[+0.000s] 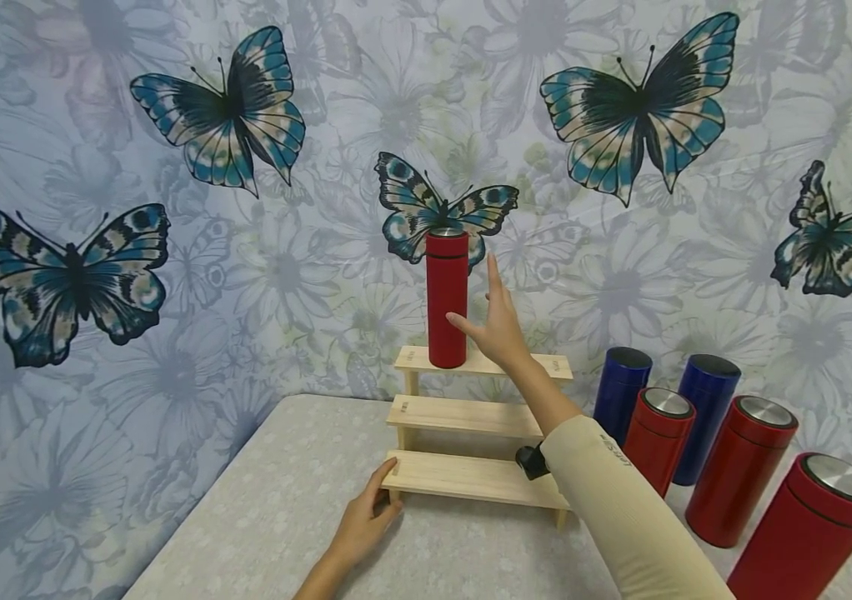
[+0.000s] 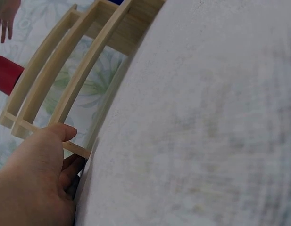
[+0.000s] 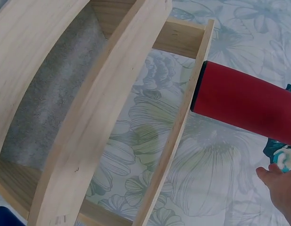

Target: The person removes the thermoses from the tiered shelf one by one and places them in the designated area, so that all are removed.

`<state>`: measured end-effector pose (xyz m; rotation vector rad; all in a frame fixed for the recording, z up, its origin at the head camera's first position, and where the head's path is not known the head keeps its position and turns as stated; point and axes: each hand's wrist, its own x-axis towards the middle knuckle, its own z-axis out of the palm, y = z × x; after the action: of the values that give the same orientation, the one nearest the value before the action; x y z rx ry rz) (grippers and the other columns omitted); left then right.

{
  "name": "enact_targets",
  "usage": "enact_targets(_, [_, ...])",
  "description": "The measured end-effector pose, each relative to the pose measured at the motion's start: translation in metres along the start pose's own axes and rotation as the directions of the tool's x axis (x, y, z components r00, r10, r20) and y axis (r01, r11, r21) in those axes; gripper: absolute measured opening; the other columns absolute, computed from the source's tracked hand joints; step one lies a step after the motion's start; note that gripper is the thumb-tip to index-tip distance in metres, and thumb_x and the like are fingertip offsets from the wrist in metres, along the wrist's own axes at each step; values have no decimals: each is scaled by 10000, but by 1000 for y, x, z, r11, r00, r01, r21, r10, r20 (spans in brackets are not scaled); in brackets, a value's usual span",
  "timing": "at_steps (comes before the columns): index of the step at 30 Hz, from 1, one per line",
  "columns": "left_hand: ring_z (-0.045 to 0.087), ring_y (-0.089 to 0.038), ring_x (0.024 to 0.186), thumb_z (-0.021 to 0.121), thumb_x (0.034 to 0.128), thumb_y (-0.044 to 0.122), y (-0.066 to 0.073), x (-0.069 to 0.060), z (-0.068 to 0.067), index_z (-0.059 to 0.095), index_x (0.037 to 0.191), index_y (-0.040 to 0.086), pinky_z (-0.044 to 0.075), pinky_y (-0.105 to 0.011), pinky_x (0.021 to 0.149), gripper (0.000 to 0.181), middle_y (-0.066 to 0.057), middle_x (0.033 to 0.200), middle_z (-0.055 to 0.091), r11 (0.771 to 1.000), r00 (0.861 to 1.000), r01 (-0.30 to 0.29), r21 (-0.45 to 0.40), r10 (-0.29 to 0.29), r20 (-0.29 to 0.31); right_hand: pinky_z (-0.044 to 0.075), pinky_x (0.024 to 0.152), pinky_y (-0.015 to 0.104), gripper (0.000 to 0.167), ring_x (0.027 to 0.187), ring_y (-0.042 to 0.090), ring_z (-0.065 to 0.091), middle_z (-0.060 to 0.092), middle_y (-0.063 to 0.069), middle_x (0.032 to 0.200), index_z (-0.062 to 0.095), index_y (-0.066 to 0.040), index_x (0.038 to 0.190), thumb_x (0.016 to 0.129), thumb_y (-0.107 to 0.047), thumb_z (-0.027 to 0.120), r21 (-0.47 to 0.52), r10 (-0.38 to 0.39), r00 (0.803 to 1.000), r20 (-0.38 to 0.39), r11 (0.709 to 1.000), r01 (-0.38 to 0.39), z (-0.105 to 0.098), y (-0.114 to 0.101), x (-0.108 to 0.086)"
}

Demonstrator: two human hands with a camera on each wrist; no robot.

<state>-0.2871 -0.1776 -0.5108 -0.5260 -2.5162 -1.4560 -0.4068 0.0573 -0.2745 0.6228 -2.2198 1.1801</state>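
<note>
A three-step wooden shelf stand (image 1: 463, 477) stands on the table against the wall. On its top step, left of the middle, a red thermos flask (image 1: 447, 304) with a silver-topped lid is upright. My right hand (image 1: 501, 325) is raised just right of this flask, fingers extended and thumb spread; in the right wrist view the hand (image 3: 281, 188) is apart from the flask (image 3: 246, 101). Down at the left end of the lowest step, my left hand (image 1: 362, 521) grips the stand. The left wrist view shows that hand (image 2: 39, 174) with its thumb on the board's end; its fingertips are partly hidden.
Right of the stand are three red flasks (image 1: 741, 471) and two blue flasks (image 1: 621, 392), partly hidden behind my right sleeve (image 1: 613, 500). A pale patterned cloth (image 1: 276, 483) covers the table. Behind hangs a butterfly-print backdrop (image 1: 336, 275).
</note>
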Motion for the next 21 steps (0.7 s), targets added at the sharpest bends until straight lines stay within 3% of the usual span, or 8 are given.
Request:
enact_targets(5, [476,-453,1144,581,918,153,-3,-1,2,254,1454,192,412,-589,874,629,-311,1339,398,1000,1000,-3,24,3,-13,384,918,572,1035,1208,338,392,203,116,1494,-51,-311,1480,797,-332,726,47,16,1000,-5,999,-15,5,0,4])
enact_targets(11, [493,-435,1135,590,913,157,-4,-2,4,261,1452,202,407,-578,891,634,-302,1339,406,1000,1000,-8,21,9,-14,361,983,502,1055,1265,356,344,139,91,1525,-78,-315,1475,802,-265,733,100,11,1000,-8,995,-10,20,6,5])
enact_targets(17, [484,-438,1144,586,914,148,-3,-2,3,253,1453,210,410,-581,885,637,-299,1351,392,1000,1000,-13,10,13,-11,382,963,485,1050,1223,308,386,305,141,1434,-82,-313,1475,810,-215,724,81,5,1000,22,997,-7,33,7,4])
enact_targets(21, [482,-446,1142,582,915,134,-4,-1,2,253,1454,196,418,-580,875,635,-308,1344,395,1000,1000,-17,11,17,-10,370,975,487,1042,1225,273,384,303,116,1441,-96,-357,1464,822,-198,710,78,30,998,47,996,-34,40,8,5])
